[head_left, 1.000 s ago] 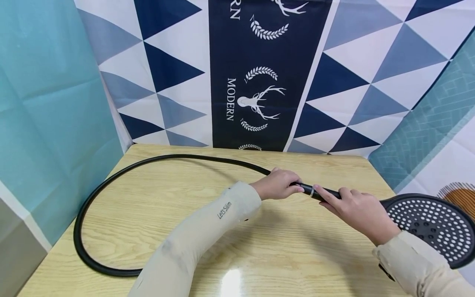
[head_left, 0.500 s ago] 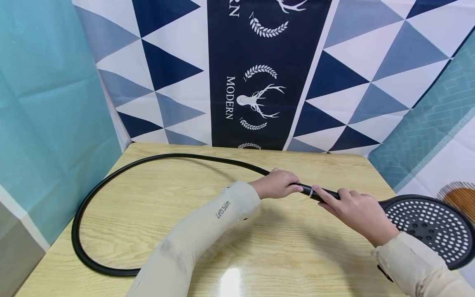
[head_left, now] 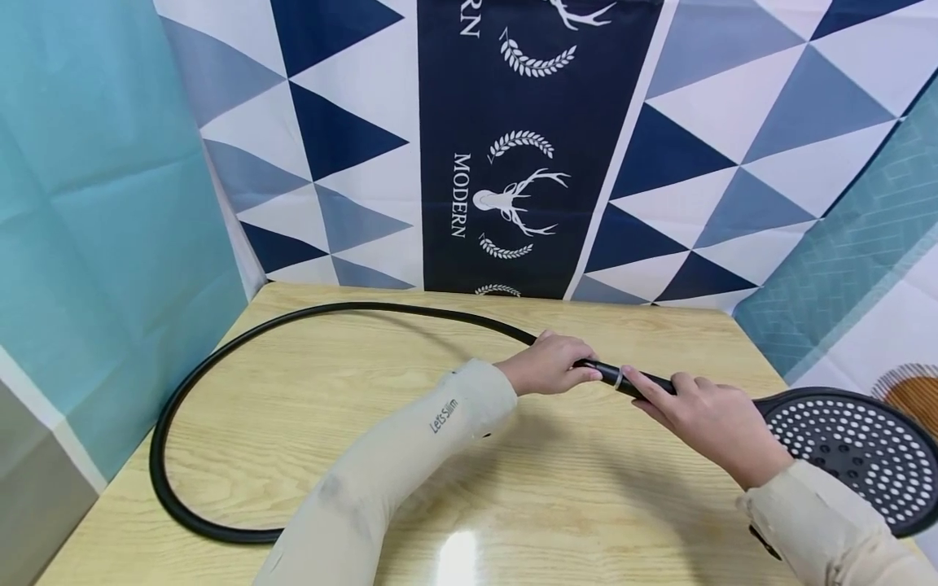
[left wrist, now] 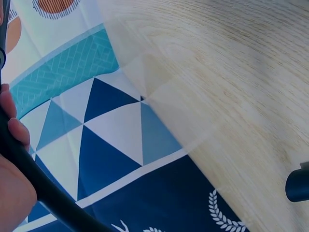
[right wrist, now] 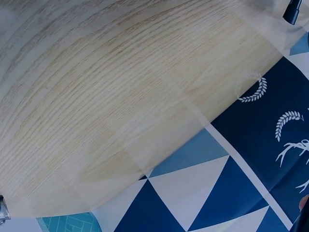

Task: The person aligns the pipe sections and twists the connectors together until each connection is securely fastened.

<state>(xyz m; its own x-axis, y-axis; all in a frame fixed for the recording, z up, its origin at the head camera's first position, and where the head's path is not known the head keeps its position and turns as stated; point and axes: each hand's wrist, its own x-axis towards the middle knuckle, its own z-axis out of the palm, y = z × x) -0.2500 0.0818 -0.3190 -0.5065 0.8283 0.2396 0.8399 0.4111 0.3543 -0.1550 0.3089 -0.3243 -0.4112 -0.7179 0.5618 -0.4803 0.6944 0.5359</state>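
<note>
A black shower head (head_left: pixel 853 456) with a round, pale-dotted face points up at the right side of the head view. My right hand (head_left: pixel 707 415) grips its handle, the index finger stretched along it toward a silver ring (head_left: pixel 620 378). Just left of that ring, my left hand (head_left: pixel 554 364) holds the end of a black shower hose (head_left: pixel 352 307). From there the hose loops far to the left and passes behind my left sleeve. In the left wrist view, the hose (left wrist: pixel 29 169) runs through the curled left fingers (left wrist: pixel 18 130). The right wrist view catches only a fingertip at its lower right edge.
A light wood-grain table (head_left: pixel 513 496) lies below both hands. Patterned cloth with triangles and deer (head_left: pixel 506 146) hangs along its back edge. Teal cloth (head_left: pixel 110 244) closes off the left side, and another printed cloth (head_left: pixel 879 309) stands at the right.
The head view shifts slightly. Both hands keep their grip and place on the hose and shower head.
</note>
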